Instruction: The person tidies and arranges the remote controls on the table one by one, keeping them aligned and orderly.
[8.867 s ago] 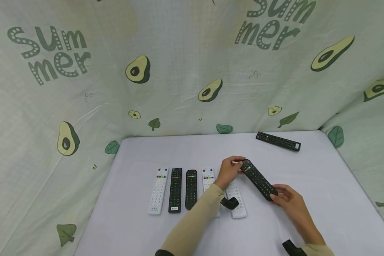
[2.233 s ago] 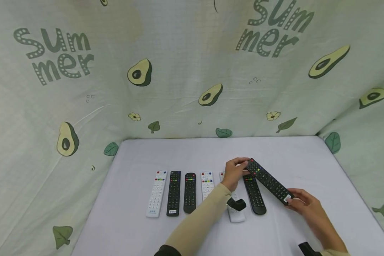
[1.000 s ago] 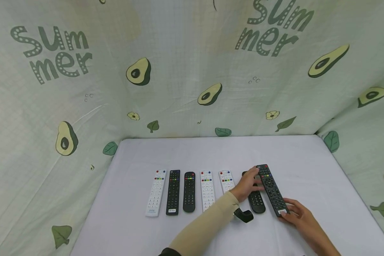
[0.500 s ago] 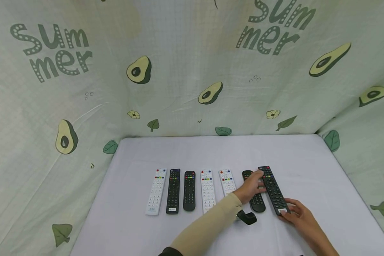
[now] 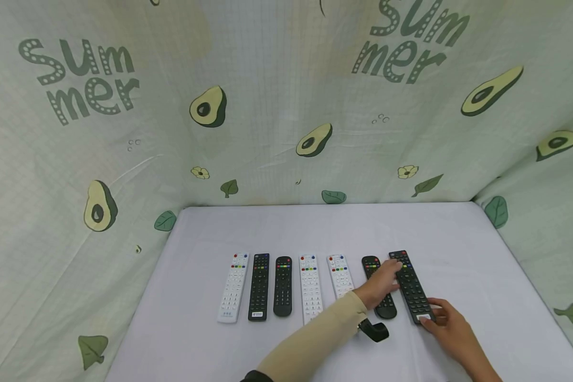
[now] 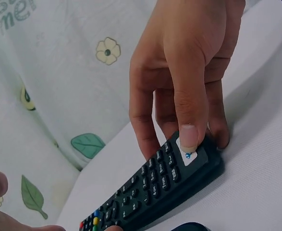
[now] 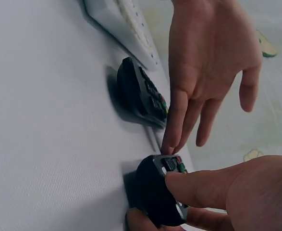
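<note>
A long black remote control with a white label lies at the right end of a row of remotes, on the cloth or just above it. My right hand pinches its near end, thumb on the label. At its far end my left hand touches the left edge. The right wrist view shows the left fingers extended straight, with the thumb held apart. Beneath the left hand lies a round-ended black remote, partly hidden. A white remote to its left is partly covered by the left forearm.
Farther left in the row lie a white remote, two black remotes, one round-ended and one square-ended, and another white remote. The white-covered table meets a printed cloth backdrop behind.
The round-ended black remote, earlier in both hands, now lies in the row. The labelled remote came from the back right, was lowered and turned, then slid slightly right; the left hand's grip loosened.
</note>
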Demonstrator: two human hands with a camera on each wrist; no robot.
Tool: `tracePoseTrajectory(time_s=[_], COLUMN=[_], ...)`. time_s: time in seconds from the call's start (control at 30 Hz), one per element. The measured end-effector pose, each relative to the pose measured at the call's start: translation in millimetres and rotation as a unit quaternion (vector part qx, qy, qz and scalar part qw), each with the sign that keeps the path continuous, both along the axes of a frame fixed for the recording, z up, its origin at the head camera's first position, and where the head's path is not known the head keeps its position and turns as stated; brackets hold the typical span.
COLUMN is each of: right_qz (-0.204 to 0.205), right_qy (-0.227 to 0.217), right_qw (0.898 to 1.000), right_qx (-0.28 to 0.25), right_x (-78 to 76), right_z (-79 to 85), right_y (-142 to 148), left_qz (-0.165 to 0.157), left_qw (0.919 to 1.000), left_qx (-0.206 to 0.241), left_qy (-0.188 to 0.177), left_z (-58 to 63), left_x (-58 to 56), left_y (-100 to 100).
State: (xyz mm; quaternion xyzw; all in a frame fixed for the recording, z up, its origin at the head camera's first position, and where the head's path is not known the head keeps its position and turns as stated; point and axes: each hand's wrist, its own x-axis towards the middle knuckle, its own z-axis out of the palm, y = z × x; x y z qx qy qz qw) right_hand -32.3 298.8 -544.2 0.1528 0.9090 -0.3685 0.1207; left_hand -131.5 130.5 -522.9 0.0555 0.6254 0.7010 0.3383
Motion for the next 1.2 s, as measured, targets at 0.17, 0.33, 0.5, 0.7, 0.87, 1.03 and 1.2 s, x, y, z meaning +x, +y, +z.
tracePoseTrajectory(time_s=[0.17,0.33,0.5,0.7,0.87,1.03,1.2], right_qz=[0.025,0.043,0.049,0.058,0.071,0.084,0.084], right_qy=[0.010,0.018,0.027,0.051,0.089,0.105,0.113], right_qw=[0.999,0.998,0.997,0.995,0.991,0.988,0.987], right_qx=[0.031,0.050,0.057,0.070,0.076,0.075,0.080], right_x=[-1.0,-5.0,-14.7,-29.5,-40.8,-50.8,-58.3], right_z=[1.8,6.7,13.7,21.4,24.7,25.0,24.1], right_y=[-1,4,13,23,27,29,31], left_qz=[-0.006,-0.003,0.018,0.056,0.084,0.108,0.137], left_qw=[0.9998,0.9988,0.9974,0.9946,0.9909,0.9876,0.9823], left_qx=[-0.009,-0.022,-0.021,0.004,0.022,0.008,-0.005], left_qy=[0.014,0.043,0.066,0.087,0.103,0.114,0.128], left_z=[0.5,3.2,7.1,8.4,11.2,11.2,11.4], left_x=[3.4,6.2,4.8,-2.6,-9.1,-12.9,-15.2], left_y=[-2,-11,-28,-51,-74,-101,-132])
